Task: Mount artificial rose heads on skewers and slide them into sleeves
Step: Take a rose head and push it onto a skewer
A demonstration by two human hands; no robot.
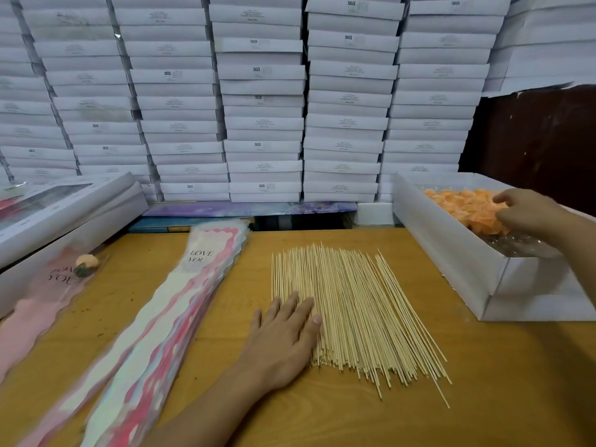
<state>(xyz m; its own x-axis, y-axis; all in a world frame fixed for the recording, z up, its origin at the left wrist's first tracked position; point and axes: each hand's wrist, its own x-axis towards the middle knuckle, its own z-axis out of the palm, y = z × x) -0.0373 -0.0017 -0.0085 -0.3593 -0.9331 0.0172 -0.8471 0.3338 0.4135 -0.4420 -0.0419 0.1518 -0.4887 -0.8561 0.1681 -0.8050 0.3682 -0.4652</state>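
- A spread of thin wooden skewers (351, 311) lies fanned flat on a wooden table (483, 382), their tips pointing away from the person toward a wall of stacked white boxes (264, 101).
- The left hand (283, 340) rests palm down on the near-left edge of the skewers, fingers straight and slightly spread, gripping nothing.
- To the right of the skewers, an open white box (458, 253) sits at an angle on the table, holding a cluster of orange rose heads (464, 204) at its far end and crinkled clear film nearer the person.
- The right hand (529, 214) reaches into that box, its fingers curled down among the rose heads; whether they have closed on one flower cannot be told.
- To the left of the skewers, a thick stack of pink-and-white sleeves (180, 308) printed "LOVE YOU" runs lengthwise along the table, wide ends away from the person.
- Farther left of the skewers, one finished rose (86, 264) lies inside a pink sleeve (42, 301), its orange head and green base showing through near the printed words, with its wide end lying up against long flat white boxes (64, 208).
- Beyond the skewers, at the foot of the stacked boxes, flat packs with purple floral and blue print (251, 208) lie along the table's far edge.
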